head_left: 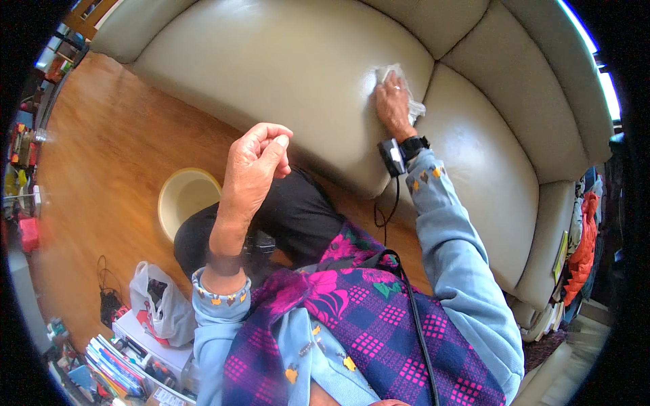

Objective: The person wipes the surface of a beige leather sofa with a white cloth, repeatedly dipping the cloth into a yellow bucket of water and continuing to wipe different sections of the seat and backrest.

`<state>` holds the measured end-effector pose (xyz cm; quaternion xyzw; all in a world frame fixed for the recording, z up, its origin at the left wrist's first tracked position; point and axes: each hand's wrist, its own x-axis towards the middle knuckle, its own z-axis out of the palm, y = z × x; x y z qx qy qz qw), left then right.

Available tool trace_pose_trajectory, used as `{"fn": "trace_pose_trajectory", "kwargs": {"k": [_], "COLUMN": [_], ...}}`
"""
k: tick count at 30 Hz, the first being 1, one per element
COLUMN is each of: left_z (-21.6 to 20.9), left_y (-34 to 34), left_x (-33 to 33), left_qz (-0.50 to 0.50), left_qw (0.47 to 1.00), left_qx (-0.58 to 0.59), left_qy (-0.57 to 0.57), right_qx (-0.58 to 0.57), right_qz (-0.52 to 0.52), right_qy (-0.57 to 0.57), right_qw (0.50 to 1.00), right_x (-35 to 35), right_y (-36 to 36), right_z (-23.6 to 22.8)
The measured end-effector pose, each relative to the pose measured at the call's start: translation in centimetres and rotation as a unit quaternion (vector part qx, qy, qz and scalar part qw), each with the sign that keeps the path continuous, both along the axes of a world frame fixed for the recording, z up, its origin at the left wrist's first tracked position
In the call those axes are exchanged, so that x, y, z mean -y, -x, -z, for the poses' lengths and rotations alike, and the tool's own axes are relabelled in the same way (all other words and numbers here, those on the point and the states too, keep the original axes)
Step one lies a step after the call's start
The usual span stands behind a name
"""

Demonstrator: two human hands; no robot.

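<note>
My right hand (393, 103) lies on a pale, crumpled cloth (416, 109), pressing it against the seat of a beige leather sofa (284, 81). The cloth pokes out past my fingertips and along the side of my hand, close to the seam between two cushions. A black device with a cable (392, 158) is strapped to my right wrist. My left hand (254, 159) is raised above my knee, fingers curled and thumb against them, with nothing seen in it. Dark trousers (298, 203) cover my legs below it.
A cream bucket (186, 196) stands on the wooden floor (122, 155) left of my knee. Behind it are a white plastic bag (162, 304) on a box and a row of books (112, 365). Orange clothing (582, 247) hangs at the far right. The black cable (413, 311) runs over my lap.
</note>
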<state>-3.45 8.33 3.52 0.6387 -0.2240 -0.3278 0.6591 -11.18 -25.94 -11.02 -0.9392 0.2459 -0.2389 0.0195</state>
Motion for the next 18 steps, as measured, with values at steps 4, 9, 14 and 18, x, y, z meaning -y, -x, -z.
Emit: {"fn": "trace_pose_trajectory", "kwargs": {"k": [4,9,14,18], "left_z": [-0.2,-0.2,-1.0,-0.8], "left_y": [-0.4,-0.7,-1.1,-0.4], "left_x": [-0.2,-0.2,-1.3,-0.8], "left_qz": [0.003,-0.017,-0.047,-0.055], "left_qw": [1.0,1.0,0.999,0.998], "left_qx": [0.006,0.012,0.006,0.024], "left_qy": [0.005,0.007,0.02,0.036], "right_qx": [0.004,-0.081,-0.136,-0.17], "right_qz": [-0.075,-0.132,-0.266,-0.289], "right_qy": [-0.074,-0.082,0.0,0.083], "right_qw": [0.994,0.985,0.954,0.939], "right_x": [-5.8,-12.2,-18.2,-18.2], "right_y": [0.4,-0.1,-2.9,-6.6], "right_z": [-1.3,-4.0,-4.7,-4.8]}}
